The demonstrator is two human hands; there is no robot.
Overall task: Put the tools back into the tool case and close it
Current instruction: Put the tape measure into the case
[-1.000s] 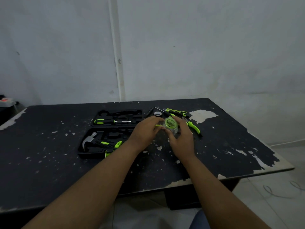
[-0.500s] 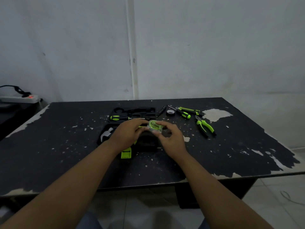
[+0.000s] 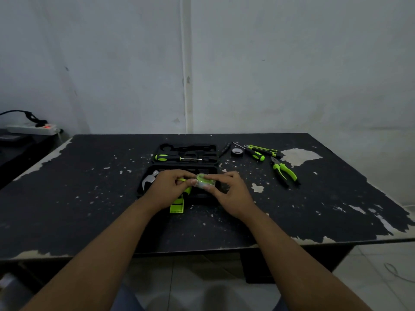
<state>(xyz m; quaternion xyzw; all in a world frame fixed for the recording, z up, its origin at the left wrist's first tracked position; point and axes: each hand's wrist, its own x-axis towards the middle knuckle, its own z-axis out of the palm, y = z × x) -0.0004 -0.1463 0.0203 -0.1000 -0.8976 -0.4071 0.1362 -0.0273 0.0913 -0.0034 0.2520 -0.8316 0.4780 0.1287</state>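
While held over near half of open tool case [image 3: 143,189] on surface [image 3: 89,198], round green tape measure [image 3: 204,180] is pinched between left hand [image 3: 167,187] and right hand [image 3: 231,194], both grips clenched on it. Judged light, rigid, smooth-sided; best taken by rim.

Both hands cover most of the near half of the open tool case [image 3: 143,189], so its slots there cannot be read. The hammer [image 3: 150,178] shows only its grey head beside the left hand [image 3: 167,187]. The small round green thing [image 3: 203,179] between the fingertips is blurred. The counter [image 3: 67,198] is cut off at the right edge.
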